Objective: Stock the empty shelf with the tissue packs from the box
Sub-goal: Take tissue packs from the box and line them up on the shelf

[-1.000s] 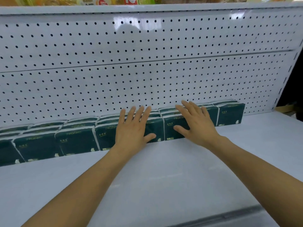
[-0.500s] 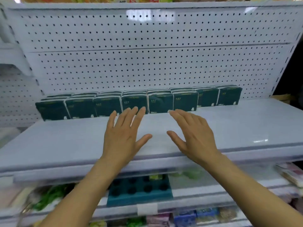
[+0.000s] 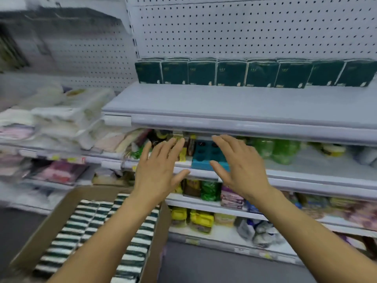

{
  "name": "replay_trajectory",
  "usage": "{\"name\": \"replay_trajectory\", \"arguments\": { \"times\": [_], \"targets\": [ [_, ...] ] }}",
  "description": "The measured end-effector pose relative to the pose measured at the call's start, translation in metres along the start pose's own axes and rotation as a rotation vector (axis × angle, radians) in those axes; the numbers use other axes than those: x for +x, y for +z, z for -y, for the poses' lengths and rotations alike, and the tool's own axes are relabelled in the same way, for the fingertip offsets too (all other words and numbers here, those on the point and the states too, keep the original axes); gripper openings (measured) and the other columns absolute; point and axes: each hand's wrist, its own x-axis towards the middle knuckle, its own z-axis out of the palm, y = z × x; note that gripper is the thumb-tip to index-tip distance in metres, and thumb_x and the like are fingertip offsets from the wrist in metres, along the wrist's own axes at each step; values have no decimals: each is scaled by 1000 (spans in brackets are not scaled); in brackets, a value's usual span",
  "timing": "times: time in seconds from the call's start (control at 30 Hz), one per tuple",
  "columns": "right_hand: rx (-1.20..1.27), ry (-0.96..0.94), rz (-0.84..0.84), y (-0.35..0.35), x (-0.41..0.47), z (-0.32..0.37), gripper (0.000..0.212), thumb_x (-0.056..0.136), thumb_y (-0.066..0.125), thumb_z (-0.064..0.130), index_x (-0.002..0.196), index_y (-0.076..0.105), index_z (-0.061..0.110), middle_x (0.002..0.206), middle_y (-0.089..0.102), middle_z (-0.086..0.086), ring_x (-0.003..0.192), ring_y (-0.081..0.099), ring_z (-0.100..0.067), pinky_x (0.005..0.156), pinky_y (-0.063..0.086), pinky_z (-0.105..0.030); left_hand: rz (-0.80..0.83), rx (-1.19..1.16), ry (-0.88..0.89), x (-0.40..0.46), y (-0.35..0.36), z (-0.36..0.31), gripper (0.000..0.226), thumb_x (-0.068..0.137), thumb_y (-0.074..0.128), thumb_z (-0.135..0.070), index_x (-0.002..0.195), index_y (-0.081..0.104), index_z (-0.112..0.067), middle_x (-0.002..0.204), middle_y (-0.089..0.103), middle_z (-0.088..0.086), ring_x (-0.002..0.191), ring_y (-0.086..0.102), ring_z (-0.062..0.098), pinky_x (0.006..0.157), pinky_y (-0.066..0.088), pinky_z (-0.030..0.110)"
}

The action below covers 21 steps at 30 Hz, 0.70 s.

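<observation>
A row of several dark green tissue packs (image 3: 255,73) stands upright at the back of the white shelf (image 3: 224,103), against the pegboard. A cardboard box (image 3: 51,227) sits low at the left, filled with more green-and-white tissue packs (image 3: 89,225) seen edge-on. My left hand (image 3: 161,170) and my right hand (image 3: 240,170) hover side by side below the shelf's front edge, fingers spread, holding nothing. My left forearm crosses over the box.
Lower shelves carry a blue tray (image 3: 206,158), green bottles (image 3: 281,150), yellow packets (image 3: 195,219) and other goods. White and pink soft packs (image 3: 67,117) are piled on the left unit. Dark floor (image 3: 204,266) lies below.
Both hands have drawn back from the row of packs and dropped below the shelf. My view has swung down and left, bringing the box and lower shelves into sight.
</observation>
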Motion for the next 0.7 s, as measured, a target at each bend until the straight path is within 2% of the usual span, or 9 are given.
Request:
{"name": "replay_trajectory", "arguments": {
  "times": [0.1, 0.2, 0.27, 0.4, 0.47, 0.57, 0.63, 0.7],
  "targets": [
    [20, -23, 92, 23, -1, 27, 61, 92, 38, 53, 140, 46, 17, 128, 59, -6, 102, 61, -30, 72, 51, -40, 75, -11, -79, -37, 7, 33, 74, 91, 39, -65, 149, 37, -20, 141, 54, 4, 125, 54, 26, 108, 39, 52],
    [40, -61, 163, 51, 1, 57, 57, 94, 50, 49, 141, 44, 18, 126, 59, -7, 100, 61, -31, 70, 50, -41, 145, 12, -174, -72, 16, 74, 76, 90, 52, -62, 150, 36, -18, 141, 54, 6, 122, 56, 30, 107, 40, 50],
    [68, -72, 209, 66, 2, 76, 57, 93, 54, 48, 141, 44, 20, 126, 59, -5, 102, 60, -30, 72, 51, -42, 188, 13, -242, -93, 19, 98, 76, 91, 51, -62, 151, 34, -18, 142, 52, 7, 122, 56, 32, 107, 40, 48],
    [143, -101, 336, 107, 12, 122, 52, 94, 51, 48, 140, 45, 23, 126, 57, -2, 110, 57, -29, 75, 51, -42, 272, -72, -383, -134, 28, 149, 75, 91, 59, -52, 150, 34, -15, 142, 51, 11, 123, 53, 35, 106, 41, 47],
    [176, -105, 401, 132, 16, 145, 51, 95, 50, 47, 140, 44, 25, 127, 57, -2, 114, 56, -28, 76, 50, -39, 350, -127, -469, -152, 38, 175, 76, 92, 57, -52, 153, 28, -17, 141, 50, 11, 122, 53, 36, 96, 47, 46],
    [194, -86, 527, 173, 21, 175, 50, 98, 44, 46, 144, 38, 29, 135, 51, 1, 122, 49, -24, 79, 47, -35, 450, -203, -524, -174, 63, 214, 76, 95, 52, -51, 156, 20, -19, 150, 40, 11, 116, 57, 34, 74, 52, 41],
    [214, -58, 614, 203, 21, 194, 47, 99, 43, 46, 143, 40, 29, 139, 48, 2, 125, 47, -22, 85, 48, -36, 503, -253, -522, -190, 87, 240, 73, 97, 51, -49, 156, 19, -19, 152, 37, 11, 112, 59, 33, 68, 49, 38],
    [225, -36, 693, 235, 17, 210, 44, 100, 43, 46, 140, 45, 30, 142, 46, 4, 127, 45, -19, 88, 48, -36, 593, -269, -532, -204, 113, 263, 72, 97, 48, -50, 156, 18, -21, 152, 37, 9, 116, 56, 30, 72, 49, 37]
  ]
}}
